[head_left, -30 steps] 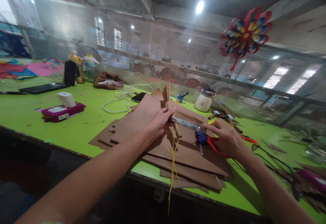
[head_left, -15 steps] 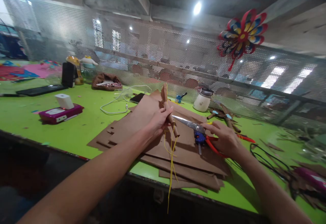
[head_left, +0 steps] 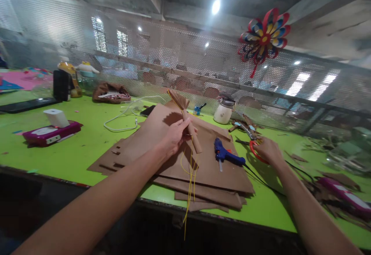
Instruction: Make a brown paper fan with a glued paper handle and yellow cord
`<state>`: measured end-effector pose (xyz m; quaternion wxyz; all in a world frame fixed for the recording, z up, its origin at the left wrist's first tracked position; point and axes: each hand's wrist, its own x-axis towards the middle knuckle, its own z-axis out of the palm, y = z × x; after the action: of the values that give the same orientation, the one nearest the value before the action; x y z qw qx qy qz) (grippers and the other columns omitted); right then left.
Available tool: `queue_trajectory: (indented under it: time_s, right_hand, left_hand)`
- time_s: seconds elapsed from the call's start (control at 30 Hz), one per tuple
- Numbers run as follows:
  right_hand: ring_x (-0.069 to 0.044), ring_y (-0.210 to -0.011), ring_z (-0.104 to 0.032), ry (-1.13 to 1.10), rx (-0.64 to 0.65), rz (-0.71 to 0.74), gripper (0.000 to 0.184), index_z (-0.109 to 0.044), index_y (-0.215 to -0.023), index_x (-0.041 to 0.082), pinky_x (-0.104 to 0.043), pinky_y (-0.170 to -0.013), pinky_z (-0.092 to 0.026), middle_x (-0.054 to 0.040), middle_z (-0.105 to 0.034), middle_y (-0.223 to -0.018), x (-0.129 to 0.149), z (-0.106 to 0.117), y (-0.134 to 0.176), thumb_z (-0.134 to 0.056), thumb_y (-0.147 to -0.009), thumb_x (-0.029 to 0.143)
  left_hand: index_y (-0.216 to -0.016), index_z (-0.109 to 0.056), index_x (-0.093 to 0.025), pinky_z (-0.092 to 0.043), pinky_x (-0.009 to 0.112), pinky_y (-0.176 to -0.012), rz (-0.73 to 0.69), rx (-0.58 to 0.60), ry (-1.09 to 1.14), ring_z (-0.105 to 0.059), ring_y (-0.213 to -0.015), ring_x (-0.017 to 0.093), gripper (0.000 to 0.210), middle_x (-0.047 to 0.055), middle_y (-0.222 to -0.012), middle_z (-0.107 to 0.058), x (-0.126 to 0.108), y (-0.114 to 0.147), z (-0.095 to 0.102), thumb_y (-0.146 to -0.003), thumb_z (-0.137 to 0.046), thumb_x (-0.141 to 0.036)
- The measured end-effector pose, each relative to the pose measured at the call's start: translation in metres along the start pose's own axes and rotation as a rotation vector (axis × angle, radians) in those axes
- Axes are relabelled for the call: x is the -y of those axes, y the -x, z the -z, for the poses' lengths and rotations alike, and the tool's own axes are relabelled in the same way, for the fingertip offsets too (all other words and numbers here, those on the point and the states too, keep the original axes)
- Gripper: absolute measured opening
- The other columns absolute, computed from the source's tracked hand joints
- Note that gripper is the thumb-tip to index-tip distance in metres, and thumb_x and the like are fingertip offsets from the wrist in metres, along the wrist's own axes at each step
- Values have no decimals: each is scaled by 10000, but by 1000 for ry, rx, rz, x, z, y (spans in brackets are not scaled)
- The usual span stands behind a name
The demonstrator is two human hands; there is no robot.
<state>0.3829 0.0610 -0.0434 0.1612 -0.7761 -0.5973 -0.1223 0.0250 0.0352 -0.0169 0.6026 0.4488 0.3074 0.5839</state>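
Note:
My left hand [head_left: 176, 137] is closed around a rolled brown paper piece [head_left: 194, 141], a tube below with a pleated fan at its top. Yellow string [head_left: 189, 193] trails from it past the table's front edge. At the right, my right hand [head_left: 269, 150] grips red-handled scissors [head_left: 256, 153], their blades pointing away to the left over the green table; some of the handle is hidden by the fingers. Between the hands, a blue glue gun [head_left: 227, 155] lies on a stack of brown paper sheets [head_left: 162, 119].
Behind the stack stand a white jar [head_left: 224, 112] and a small blue pot [head_left: 197, 110]. Paper scraps [head_left: 246, 121] and a purple power strip [head_left: 344, 195] are on the right. Another purple power strip [head_left: 49, 133] with a white charger and a white cable [head_left: 116, 128] lie left.
My right hand has carried the scissors right, away from the paper piece and glue gun. The paper piece has turned, its fan now leaning left. The whole view has shifted slightly.

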Motion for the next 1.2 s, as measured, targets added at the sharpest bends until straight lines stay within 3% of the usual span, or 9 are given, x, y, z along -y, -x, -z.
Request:
queue_trajectory:
  time_s: [0.17,0.33,0.53,0.67,0.9,1.2]
  right_hand:
    - [-276,-740,-647,-3,55,-23,383,-691,-998,133,-309,-571,-414,-179,-697,-863,-20,-18,-4,-565,-688,320]
    - [-238,-669,-629,-31,60,-8,293,-725,-879,161,-302,-549,-392,-155,-692,-790,-18,-21,-6,-549,-729,342]
    - [-280,-703,-623,-102,-56,-12,371,-724,-842,107,-337,-594,-404,-185,-681,-734,-10,-14,-8,-468,-789,371]
    - [-240,-713,-623,-242,-89,139,355,-720,-842,130,-314,-631,-423,-121,-704,-771,8,-8,-4,-450,-809,358]
    - [-204,-724,-637,-439,-80,407,302,-714,-801,161,-303,-683,-467,-82,-720,-820,50,-9,15,-477,-801,349]
    - [-181,-624,-638,-500,-39,492,260,-716,-728,183,-282,-607,-475,-43,-712,-684,64,-16,28,-480,-777,279]
  left_hand:
    - [-1023,-563,-166,-481,271,-622,-14,92,39,-640,-656,161,211,83,-758,-680,5,-5,4,-882,-473,-293]
    - [-977,-509,-153,-508,304,-675,85,125,82,-652,-679,175,155,102,-760,-674,5,-3,1,-911,-409,-251]
    - [-848,-480,-158,-511,253,-568,214,0,42,-611,-577,138,106,55,-641,-602,1,0,-3,-895,-384,-162]
    - [-783,-477,-152,-409,170,-421,214,-89,-13,-529,-490,86,77,21,-602,-545,5,-6,1,-854,-446,-153]
    - [-810,-466,-176,-390,164,-417,132,-239,-136,-513,-476,81,80,-25,-577,-504,9,-15,11,-795,-502,-106]
    - [-818,-424,-183,-405,189,-429,96,-419,-283,-478,-392,77,146,-59,-514,-477,13,-32,41,-782,-552,-123]
